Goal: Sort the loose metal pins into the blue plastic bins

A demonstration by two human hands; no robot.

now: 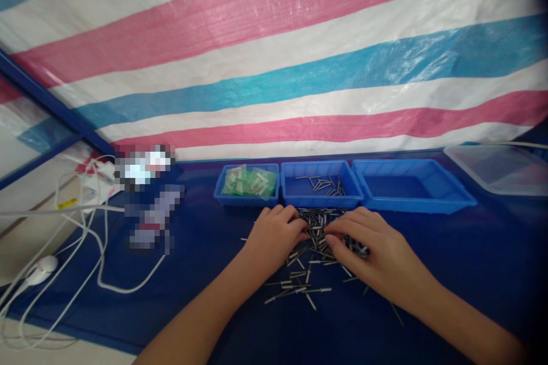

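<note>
On the table [205, 245], packets [257, 183] lie in the left bin [247, 201], some rivets [323, 185] in the middle bin [322, 202] just beside it, and the right bin [411, 183] adjoins that. Before the middle bin, a rivet heap [317, 232] lies between the left hand [274, 238] and the right hand [379, 248], loose rivets [312, 301] in front. Cables [128, 291] trail at far left; a sheet [274, 68] hangs behind the bins

Room to pass lies over the desk [205, 245] between the white cables [124, 291] and the left hand [274, 234], while loose rivets [317, 234] and 3 blue trays [321, 202] obstruct the middle.
</note>
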